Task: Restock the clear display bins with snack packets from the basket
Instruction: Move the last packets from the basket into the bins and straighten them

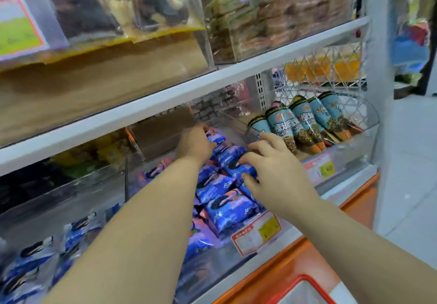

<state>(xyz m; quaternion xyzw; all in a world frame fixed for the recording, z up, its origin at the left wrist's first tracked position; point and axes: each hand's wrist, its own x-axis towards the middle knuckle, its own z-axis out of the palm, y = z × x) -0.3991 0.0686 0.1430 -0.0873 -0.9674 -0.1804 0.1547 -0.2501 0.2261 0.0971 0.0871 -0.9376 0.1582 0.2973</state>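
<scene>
While the right hand point(272, 169) lies spread on blue packets point(227, 209) in 1 clear bin point(212, 266), the left hand point(196, 143) hides its grip.

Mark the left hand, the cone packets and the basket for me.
left hand point(195, 144): head view, back of the hand.
cone packets point(285, 124): head view, light blue wrapper of one cone.
basket point(303, 278): head view, red rim corner.

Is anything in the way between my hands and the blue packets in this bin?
Nothing visible. The left hand and right hand are inside the clear bin, touching the blue packets. The white shelf overhangs only the rear.
</scene>
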